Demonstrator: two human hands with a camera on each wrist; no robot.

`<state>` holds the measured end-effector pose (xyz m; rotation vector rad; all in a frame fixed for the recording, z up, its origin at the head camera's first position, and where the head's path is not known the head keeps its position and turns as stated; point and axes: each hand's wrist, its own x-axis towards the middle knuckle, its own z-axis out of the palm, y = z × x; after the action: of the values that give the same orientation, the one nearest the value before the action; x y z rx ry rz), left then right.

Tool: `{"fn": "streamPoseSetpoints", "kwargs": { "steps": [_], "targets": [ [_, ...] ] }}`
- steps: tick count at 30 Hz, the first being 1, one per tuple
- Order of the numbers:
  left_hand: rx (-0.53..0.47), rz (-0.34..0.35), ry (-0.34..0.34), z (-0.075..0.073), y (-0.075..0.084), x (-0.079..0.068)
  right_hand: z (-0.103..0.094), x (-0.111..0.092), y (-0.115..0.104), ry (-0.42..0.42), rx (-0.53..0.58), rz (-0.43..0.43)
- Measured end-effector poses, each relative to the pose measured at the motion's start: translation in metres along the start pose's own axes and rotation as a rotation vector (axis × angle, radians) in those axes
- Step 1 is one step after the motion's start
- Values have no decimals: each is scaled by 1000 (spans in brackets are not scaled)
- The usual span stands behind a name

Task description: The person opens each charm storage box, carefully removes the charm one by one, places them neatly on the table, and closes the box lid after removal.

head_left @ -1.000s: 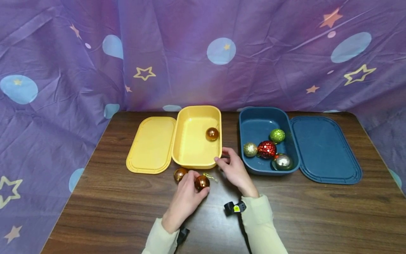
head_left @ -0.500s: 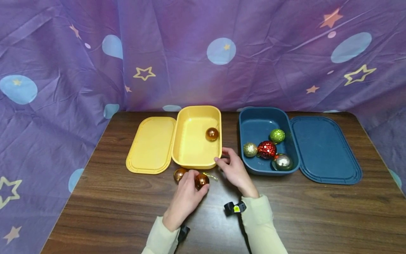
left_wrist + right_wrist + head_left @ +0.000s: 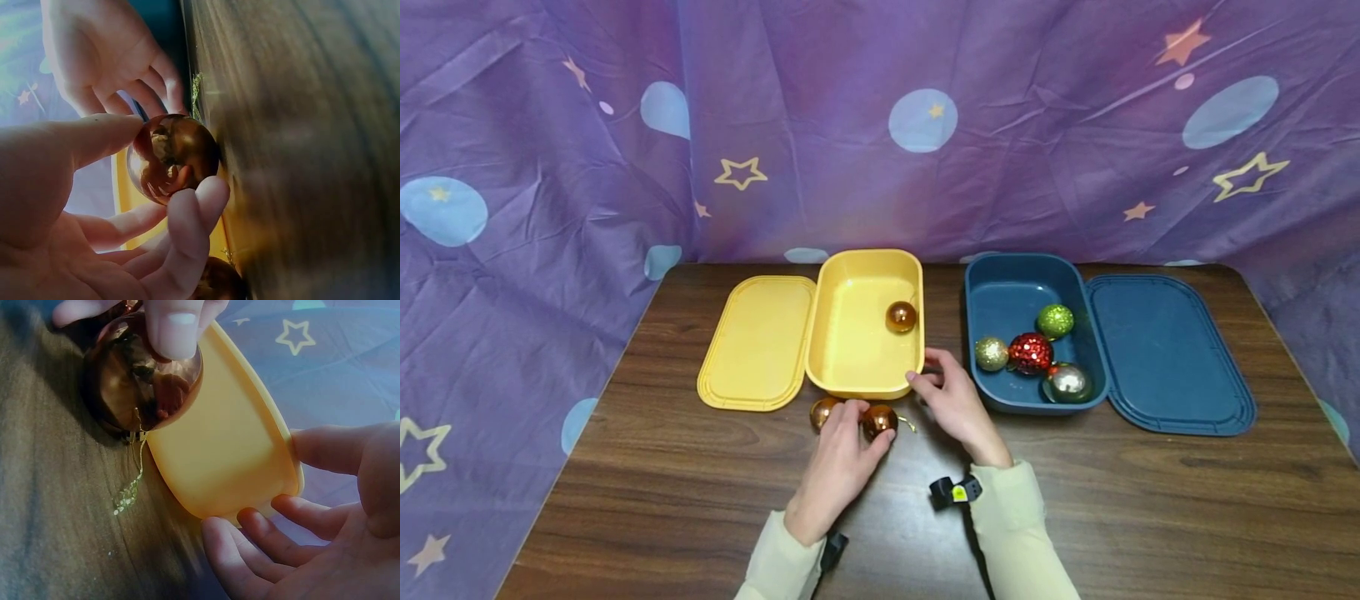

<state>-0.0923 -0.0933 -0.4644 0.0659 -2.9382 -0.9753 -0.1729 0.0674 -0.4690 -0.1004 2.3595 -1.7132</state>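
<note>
My left hand (image 3: 838, 475) pinches a shiny copper Christmas bauble (image 3: 880, 423) between thumb and fingertips, just in front of the yellow box (image 3: 867, 392). A gold hanging string (image 3: 134, 478) trails from the bauble. Close to the left fingers lies a second copper bauble (image 3: 823, 413), partly covered by that hand. At the yellow box's front right corner, my right hand (image 3: 958, 408) holds on, with the thumb on the rim and the fingers curled along the outer wall. Inside this box, near its right wall, sits one more copper bauble (image 3: 901, 317).
A blue box (image 3: 1036, 407) on the right contains green, gold, red and silver baubles. Its blue lid (image 3: 1172, 354) lies to its right, and a yellow lid (image 3: 758, 342) lies left of the yellow box. Behind the wooden table (image 3: 647, 467) hangs a purple curtain (image 3: 842, 192).
The pinched bauble has turned a little in my left fingers and shifted slightly toward the yellow box, its string swinging along. My right hand has stayed at the box corner.
</note>
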Motion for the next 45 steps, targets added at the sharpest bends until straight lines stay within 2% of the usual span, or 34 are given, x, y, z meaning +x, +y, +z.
{"fn": "streamPoseSetpoints", "kwargs": {
  "steps": [6, 13, 17, 20, 24, 29, 34, 40, 45],
  "targets": [
    [2, 16, 17, -1, 1, -1, 0, 0, 0, 1, -3, -4],
    [-8, -5, -5, -3, 1, 0, 0, 0, 1, 3, -3, -9],
    [-17, 7, 20, -9, 3, -2, 0, -1, 0, 0, -2, -10],
    [-29, 40, 52, -17, 5, -2, 0, -1, 0, -4, -3, -9],
    [-36, 129, 118, -36, 9, 4, 0, -1, -1, -2, -6, -7],
    [9, 237, 179, -62, 19, 18, -1, -1, -1, -2, -12, -9],
    [28, 297, 182, -76, 29, 41, -1, -1, 0, -1, -16, -12],
    [68, 324, 150, -71, 37, 73, -1, -1, 0, 1, -12, -8],
    [129, 290, 40, -56, 44, 95, -1, 0, 1, -3, -11, -13]
  ]
}}
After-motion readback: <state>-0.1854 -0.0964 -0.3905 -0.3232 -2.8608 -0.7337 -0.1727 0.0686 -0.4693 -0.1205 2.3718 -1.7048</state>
